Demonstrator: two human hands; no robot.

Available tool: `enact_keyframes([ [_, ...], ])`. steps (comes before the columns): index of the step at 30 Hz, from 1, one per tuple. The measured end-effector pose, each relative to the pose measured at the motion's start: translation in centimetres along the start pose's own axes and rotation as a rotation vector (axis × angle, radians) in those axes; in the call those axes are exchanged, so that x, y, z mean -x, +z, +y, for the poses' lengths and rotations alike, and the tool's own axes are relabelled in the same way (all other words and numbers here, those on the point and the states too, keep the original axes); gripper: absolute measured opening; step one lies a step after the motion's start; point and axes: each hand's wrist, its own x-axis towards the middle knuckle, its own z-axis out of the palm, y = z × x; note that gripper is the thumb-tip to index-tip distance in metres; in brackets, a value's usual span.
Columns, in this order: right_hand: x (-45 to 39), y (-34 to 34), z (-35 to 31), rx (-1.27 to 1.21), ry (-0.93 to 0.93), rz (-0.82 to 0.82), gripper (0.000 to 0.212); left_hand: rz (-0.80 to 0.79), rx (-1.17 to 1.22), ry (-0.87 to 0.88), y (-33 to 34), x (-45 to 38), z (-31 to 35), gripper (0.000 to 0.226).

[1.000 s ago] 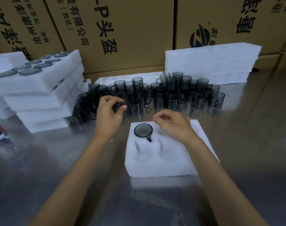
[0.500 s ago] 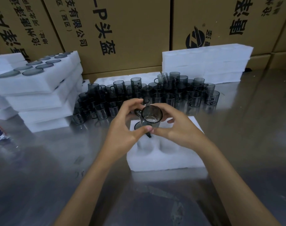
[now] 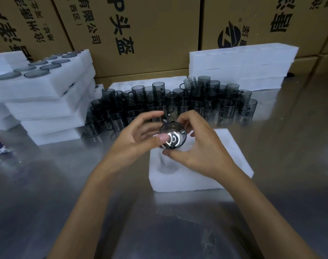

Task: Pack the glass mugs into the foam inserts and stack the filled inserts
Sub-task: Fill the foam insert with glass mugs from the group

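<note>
At the centre of the frame, both hands hold one small smoky-grey glass mug [image 3: 172,135] just above the white rectangular foam insert [image 3: 200,181] that lies on the table — the left hand [image 3: 135,136] with its thumb laid across the near rim and its fingers curled behind the glass, the right hand [image 3: 196,146] with thumb and fingers cupped round the right side, so each hand is grasping the mug and neither is free. The mug's mouth faces the camera and its handle is hidden from here (the pocket it is bound for is also covered by the hands, so which one I cannot tell). To do this step well, I would judge, the handle should be turned to line up with the pocket's side notch before the glass goes down, then the mug lowered straight and pressed in gently until it seats, letting the foam rather than force do the holding; glass this thin could chip if knocked against another. Beneath it all is a brushed steel tabletop [image 3: 66,193], dull and reflective. Across the middle of the frame stands a dense crowd of loose grey glass mugs [image 3: 178,101] waiting to be packed; at the left rises a stack of filled white foam inserts [image 3: 47,101] with mug rims showing on top; at the upper right sits a pile of blank white foam blocks [image 3: 241,66] — and brown printed cardboard cartons [image 3: 150,30] wall off the back.
</note>
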Motion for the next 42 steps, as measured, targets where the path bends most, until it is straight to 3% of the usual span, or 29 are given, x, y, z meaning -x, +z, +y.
enact_keyframes([
  [2,0.1,-0.2,-0.1,-0.008,0.021,-0.093,0.057,0.018,-0.044,-0.044,-0.6,0.2,0.1,0.046],
  [8,0.6,0.1,-0.1,0.041,0.075,-0.294,0.061,-0.103,-0.193,-0.237,-2.2,0.3,-0.6,0.041],
  [18,0.6,-0.2,0.7,0.041,0.150,-0.405,0.060,-0.089,-0.305,-0.287,-2.1,0.0,-2.0,0.042],
  [22,0.5,-1.1,1.2,-0.051,0.206,-0.414,0.052,-0.137,-0.206,-0.337,-2.1,-0.2,-2.9,0.059],
  [25,0.4,-1.5,1.6,-0.084,0.211,-0.351,0.050,-0.115,-0.204,-0.349,-2.1,-0.4,-3.2,0.090],
  [29,0.2,-1.6,2.0,-0.007,0.256,-0.333,0.030,-0.148,-0.173,-0.409,-2.3,-0.5,-3.4,0.126],
  [33,0.3,-1.7,2.1,-0.011,0.330,-0.381,0.046,-0.181,-0.152,-0.458,-2.2,-0.5,-3.6,0.119],
  [42,0.1,-1.5,2.0,0.033,0.306,-0.411,0.045,-0.212,-0.155,-0.480,-2.0,-0.6,-3.6,0.113],
])
